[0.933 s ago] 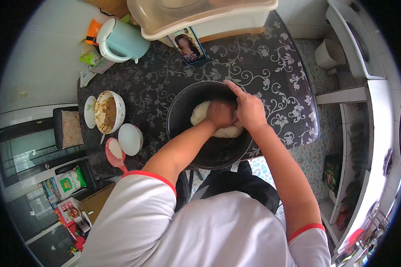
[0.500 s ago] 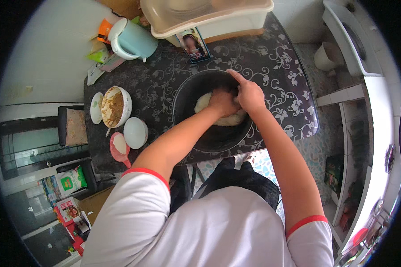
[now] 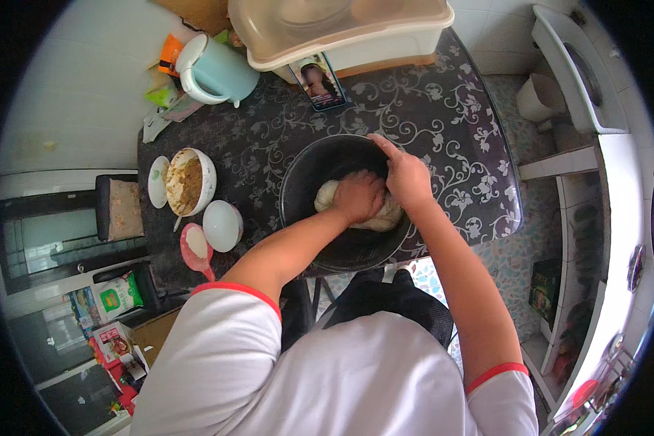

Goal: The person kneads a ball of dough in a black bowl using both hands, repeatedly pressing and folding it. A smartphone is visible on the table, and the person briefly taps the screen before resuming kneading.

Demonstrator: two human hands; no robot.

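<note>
Left hand [image 3: 360, 198]: palm down, fingers loosely extended, resting on the dough without gripping it; fingertips partly merge with it, so hard to tell how deep they go. Right hand [image 3: 408, 176]: curled over the right side of the pot's rim and holding it, one digit stretched along the edge, other fingers partly hidden. Pale dough [image 3: 386, 219] sits inside the black pot [image 3: 303, 174], on its bottom, under the left hand.

Pot stands at the near edge of the table [image 3: 389, 98], dark top with pale vine-and-leaf pattern. Left side of table: white bowl [image 3: 221, 227], pink scoop [image 3: 195, 243] with white contents just beside it, larger bowl [image 3: 208, 182] with brown contents, small dish [image 3: 157, 182]. Far side: phone [image 3: 320, 87] leaning on a lidded box [image 3: 352, 51], pale blue jug [image 3: 229, 73].

Room: tiled wall [image 3: 65, 123] left, patterned floor [image 3: 505, 265] and shelving [image 3: 572, 189] right, white bin [image 3: 541, 98] beyond.
</note>
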